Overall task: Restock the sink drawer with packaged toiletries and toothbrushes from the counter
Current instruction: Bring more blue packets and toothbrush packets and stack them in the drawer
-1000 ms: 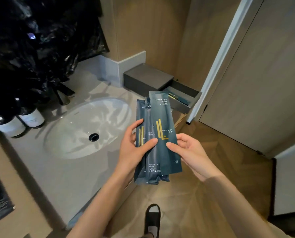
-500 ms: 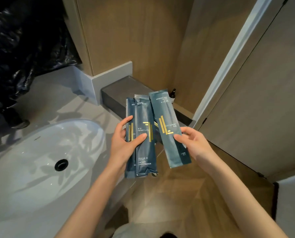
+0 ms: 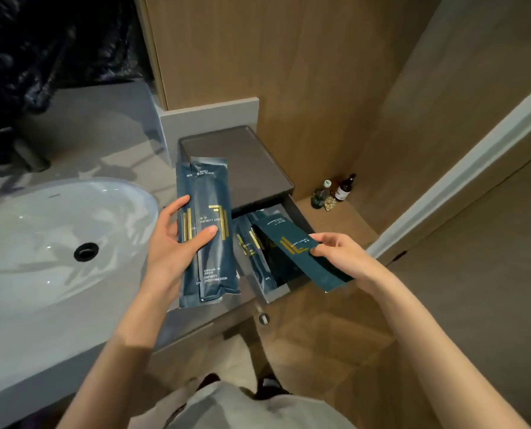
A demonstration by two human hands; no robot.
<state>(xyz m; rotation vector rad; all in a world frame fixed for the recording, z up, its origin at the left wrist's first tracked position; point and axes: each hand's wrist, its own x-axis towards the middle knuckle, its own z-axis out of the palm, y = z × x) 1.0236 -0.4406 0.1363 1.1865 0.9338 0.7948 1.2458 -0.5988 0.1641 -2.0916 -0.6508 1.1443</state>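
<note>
So the right hand was pinching one teal packet by its near end, angled down over the open drawer, where a couple of packets already sat just left of it. The left hand was gripping two more packets upright, thumb across the front, beside the sink on the worktop. My guess at the risk: that pinch was light, so the packet could've caught the drawer's front edge and slid to the floor, or landed crooked on the others and jammed the drawer
</note>
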